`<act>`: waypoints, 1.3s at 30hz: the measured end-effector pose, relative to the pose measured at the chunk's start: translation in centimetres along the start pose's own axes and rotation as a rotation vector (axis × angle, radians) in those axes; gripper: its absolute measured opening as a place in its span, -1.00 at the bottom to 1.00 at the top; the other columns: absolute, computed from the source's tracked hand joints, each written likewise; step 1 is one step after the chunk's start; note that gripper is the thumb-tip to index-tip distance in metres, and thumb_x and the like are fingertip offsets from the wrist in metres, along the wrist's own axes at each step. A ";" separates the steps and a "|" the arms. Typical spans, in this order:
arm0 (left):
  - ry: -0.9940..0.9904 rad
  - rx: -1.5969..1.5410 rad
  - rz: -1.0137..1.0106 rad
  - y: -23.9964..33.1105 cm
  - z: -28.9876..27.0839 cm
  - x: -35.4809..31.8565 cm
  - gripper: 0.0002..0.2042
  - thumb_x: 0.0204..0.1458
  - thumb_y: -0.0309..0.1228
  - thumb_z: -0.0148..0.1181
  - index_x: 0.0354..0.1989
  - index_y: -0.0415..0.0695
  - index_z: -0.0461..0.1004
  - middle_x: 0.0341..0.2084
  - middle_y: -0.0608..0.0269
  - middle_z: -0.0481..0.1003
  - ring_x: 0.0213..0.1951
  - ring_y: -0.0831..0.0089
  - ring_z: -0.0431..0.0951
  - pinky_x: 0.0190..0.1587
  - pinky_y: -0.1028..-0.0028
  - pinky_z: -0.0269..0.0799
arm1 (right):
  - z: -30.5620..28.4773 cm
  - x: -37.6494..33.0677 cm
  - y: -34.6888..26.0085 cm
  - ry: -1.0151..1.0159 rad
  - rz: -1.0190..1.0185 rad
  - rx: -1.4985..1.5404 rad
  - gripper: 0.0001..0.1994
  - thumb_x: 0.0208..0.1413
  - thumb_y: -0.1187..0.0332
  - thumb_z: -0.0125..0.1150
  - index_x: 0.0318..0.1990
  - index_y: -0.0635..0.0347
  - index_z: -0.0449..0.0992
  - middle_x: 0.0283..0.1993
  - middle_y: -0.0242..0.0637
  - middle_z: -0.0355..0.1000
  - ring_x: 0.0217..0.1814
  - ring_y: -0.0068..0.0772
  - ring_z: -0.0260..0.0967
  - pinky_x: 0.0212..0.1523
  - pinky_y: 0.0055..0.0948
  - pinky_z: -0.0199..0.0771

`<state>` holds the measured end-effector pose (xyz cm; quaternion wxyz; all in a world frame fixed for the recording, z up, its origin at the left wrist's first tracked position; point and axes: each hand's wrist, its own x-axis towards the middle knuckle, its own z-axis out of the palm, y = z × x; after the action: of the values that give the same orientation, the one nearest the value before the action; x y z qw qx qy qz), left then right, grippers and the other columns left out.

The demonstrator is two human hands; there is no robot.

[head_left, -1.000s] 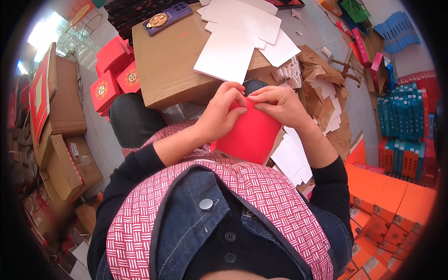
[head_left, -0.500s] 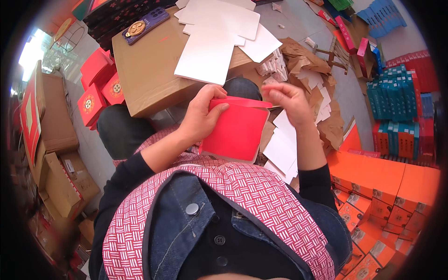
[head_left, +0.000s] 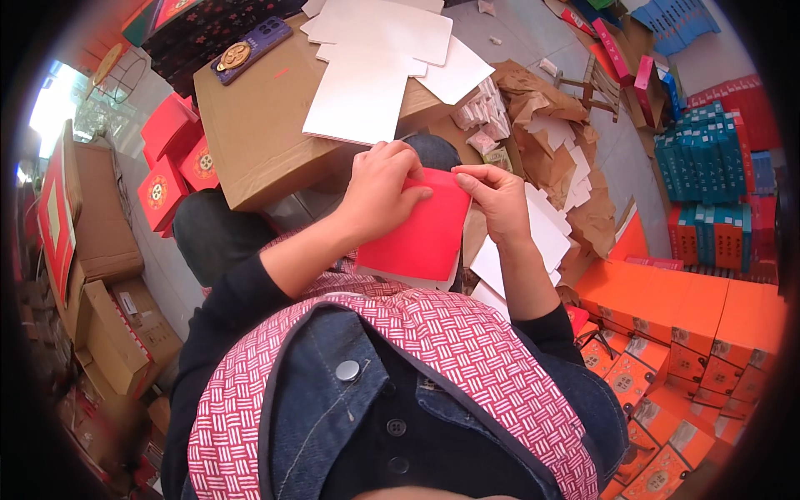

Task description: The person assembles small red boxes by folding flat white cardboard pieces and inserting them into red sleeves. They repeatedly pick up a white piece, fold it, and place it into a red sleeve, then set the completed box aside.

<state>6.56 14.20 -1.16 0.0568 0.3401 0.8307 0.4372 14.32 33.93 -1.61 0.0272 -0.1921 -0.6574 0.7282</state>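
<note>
A flat red square piece (head_left: 421, 237) with a pale lower edge lies over my lap, perhaps a paper-covered board. Its far left side is in the grip of my left hand (head_left: 385, 187), thumb on top and fingers curled round the edge. My right hand (head_left: 497, 198) pinches the far right corner between thumb and forefinger. Just beyond my hands, white boards (head_left: 358, 96) are fanned out on a brown cardboard box (head_left: 242, 142). More white pieces (head_left: 537, 233) lie to the right, beneath and beside my right forearm.
A purple phone (head_left: 252, 52) with a gold ring rests on the box's far left corner. Red boxes (head_left: 171, 162) are piled left of it. Crumpled brown paper (head_left: 542, 108) and small white packets (head_left: 483, 108) lie right of the box. Orange boxes (head_left: 667, 308) are stacked at my right.
My right hand has come in from the right and now pinches the red piece's far corner. The raised red flap along the far edge has gone down. My left hand has shifted slightly right.
</note>
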 end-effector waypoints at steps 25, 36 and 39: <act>0.062 -0.171 0.062 0.0 -0.4 -0.7 -0.82 -0.14 -0.52 0.34 -0.38 -0.17 0.44 -0.12 0.18 0.48 -0.01 0.24 0.43 0.05 0.32 0.32 | -0.8 0.0 -0.5 -0.352 -0.122 -0.028 -0.78 0.01 0.56 0.29 -0.14 0.32 0.57 0.02 -0.17 0.47 0.03 -0.45 0.41 0.07 -0.45 0.41; 0.059 -0.791 -0.078 -3.1 0.0 -3.5 -0.52 -0.07 -0.54 0.34 0.09 -0.17 0.39 0.15 0.13 0.33 0.17 0.33 0.34 0.20 0.38 0.28 | 1.8 -1.2 1.7 -0.139 -0.299 -0.046 -0.86 0.10 0.57 0.17 -0.17 0.33 0.53 -0.02 -0.17 0.48 0.03 -0.42 0.40 0.10 -0.46 0.34; 0.048 -0.608 0.014 -3.4 -0.1 -3.7 -0.61 -0.01 -0.50 0.31 0.03 -0.15 0.46 0.20 0.13 0.30 0.21 0.30 0.32 0.22 0.36 0.26 | 3.3 -1.7 2.2 -0.025 -0.466 -0.224 -0.87 0.11 0.50 0.22 -0.19 0.31 0.53 -0.06 -0.19 0.49 -0.02 -0.43 0.41 0.06 -0.48 0.34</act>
<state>7.59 10.60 -4.43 0.1335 0.3027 0.6606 0.6740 15.29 30.00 -3.13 0.1649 -0.0283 -0.7606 0.6273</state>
